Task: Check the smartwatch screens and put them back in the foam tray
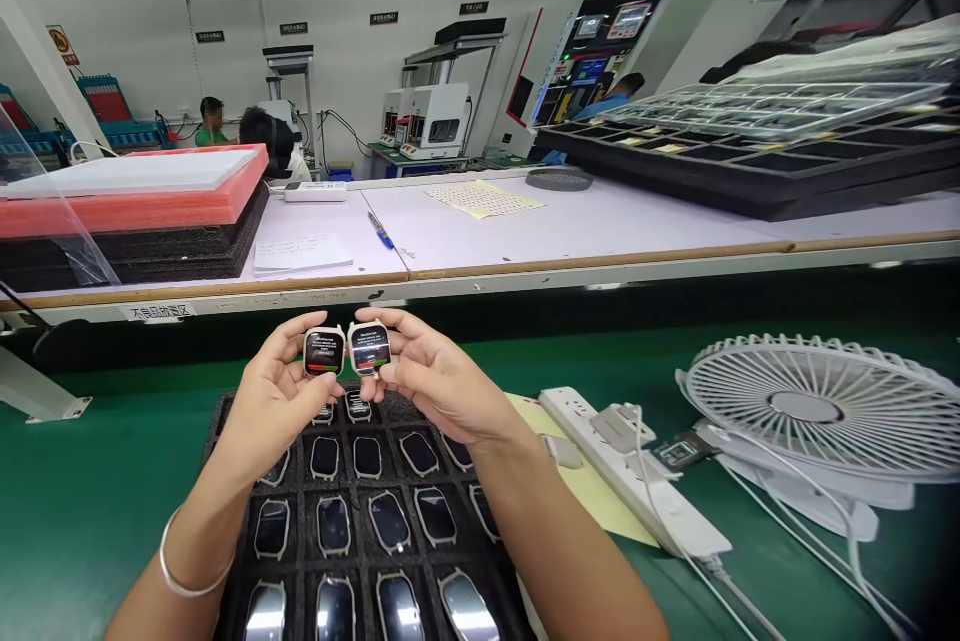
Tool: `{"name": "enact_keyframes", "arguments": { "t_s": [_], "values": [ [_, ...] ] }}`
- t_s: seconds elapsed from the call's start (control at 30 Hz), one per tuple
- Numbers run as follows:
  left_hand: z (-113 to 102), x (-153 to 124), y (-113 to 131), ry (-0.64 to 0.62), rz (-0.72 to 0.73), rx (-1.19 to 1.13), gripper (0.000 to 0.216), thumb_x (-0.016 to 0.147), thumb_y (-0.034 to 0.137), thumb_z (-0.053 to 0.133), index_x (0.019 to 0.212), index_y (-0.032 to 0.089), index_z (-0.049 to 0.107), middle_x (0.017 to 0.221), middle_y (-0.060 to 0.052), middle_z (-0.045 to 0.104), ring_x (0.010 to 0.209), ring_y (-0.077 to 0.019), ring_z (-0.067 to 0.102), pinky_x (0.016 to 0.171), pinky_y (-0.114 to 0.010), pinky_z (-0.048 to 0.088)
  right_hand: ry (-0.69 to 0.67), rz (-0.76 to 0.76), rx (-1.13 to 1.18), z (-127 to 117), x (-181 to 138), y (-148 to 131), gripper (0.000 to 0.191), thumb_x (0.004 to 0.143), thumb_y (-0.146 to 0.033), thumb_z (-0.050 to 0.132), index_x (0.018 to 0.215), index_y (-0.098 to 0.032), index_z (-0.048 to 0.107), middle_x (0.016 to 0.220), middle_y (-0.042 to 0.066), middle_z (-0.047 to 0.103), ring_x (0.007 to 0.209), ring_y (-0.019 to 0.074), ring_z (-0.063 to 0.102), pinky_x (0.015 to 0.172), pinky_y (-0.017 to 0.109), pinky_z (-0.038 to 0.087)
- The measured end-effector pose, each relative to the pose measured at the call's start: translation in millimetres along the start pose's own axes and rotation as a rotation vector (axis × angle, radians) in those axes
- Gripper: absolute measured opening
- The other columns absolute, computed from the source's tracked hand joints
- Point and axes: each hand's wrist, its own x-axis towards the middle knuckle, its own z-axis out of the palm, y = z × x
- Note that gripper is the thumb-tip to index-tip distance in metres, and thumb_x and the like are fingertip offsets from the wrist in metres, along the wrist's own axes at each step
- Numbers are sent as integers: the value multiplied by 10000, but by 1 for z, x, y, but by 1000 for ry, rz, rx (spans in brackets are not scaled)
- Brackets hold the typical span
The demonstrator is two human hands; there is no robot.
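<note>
My left hand (281,383) grips a strapless smartwatch (324,352) between thumb and fingers, its lit screen facing me. Close beside it, my right hand (435,371) holds a second smartwatch (370,348), also lit, with text and a red and green bar at the bottom. Both are raised above the far end of a black foam tray (300,511). Rows of similar watch bodies (334,525) lie in its compartments, most with dark screens. One watch (358,406) just below my hands shows lit text. My forearms cover parts of the tray's sides.
Right of the tray are a white power strip (637,471) with plugs and cables, and a white fan (817,411). A raised shelf (465,241) holds foam stacks (127,211), a pen (380,230), paper (302,253) and black trays (750,161). Other people sit in the background.
</note>
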Motion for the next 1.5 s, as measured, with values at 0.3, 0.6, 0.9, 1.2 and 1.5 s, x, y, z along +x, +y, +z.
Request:
{"name": "enact_keyframes", "arguments": {
  "t_s": [0.3,0.6,0.9,1.2,1.5],
  "values": [
    [0,-1,5,-7,-28,42,411,771,169,712,1157,195,574,972,-22,640,655,-93,649,630,-221,594,-88,26,-12,-4,-2,1,391,810,-113,659,1173,-178,530,915,18,658,682,128,696,606,237,550],
    [-3,-3,6,-44,-69,58,386,841,215,646,1213,186,549,1121,-74,636,686,-146,734,675,-271,637,-68,48,-32,-7,-1,0,393,787,-99,641,1156,-178,533,889,10,643,662,115,677,596,226,522],
    [3,-3,5,-19,-91,40,356,852,288,652,1182,180,572,1087,-78,673,680,-186,748,670,-306,653,18,26,-64,-5,2,5,318,793,-217,735,1061,-183,566,859,-11,614,551,69,581,524,209,483],
    [2,-2,3,-11,-104,35,348,833,261,647,1165,178,587,1114,-76,667,676,-181,749,675,-297,654,7,19,-90,-6,2,5,347,764,-157,696,1077,-180,547,858,-14,600,571,74,574,552,226,480],
    [0,-2,1,-16,-101,44,349,841,245,641,1183,187,598,1146,-89,673,681,-182,750,676,-297,653,15,24,-106,-4,1,2,359,739,-132,671,1071,-189,545,835,-21,602,575,84,573,561,242,475]
  ]
}}
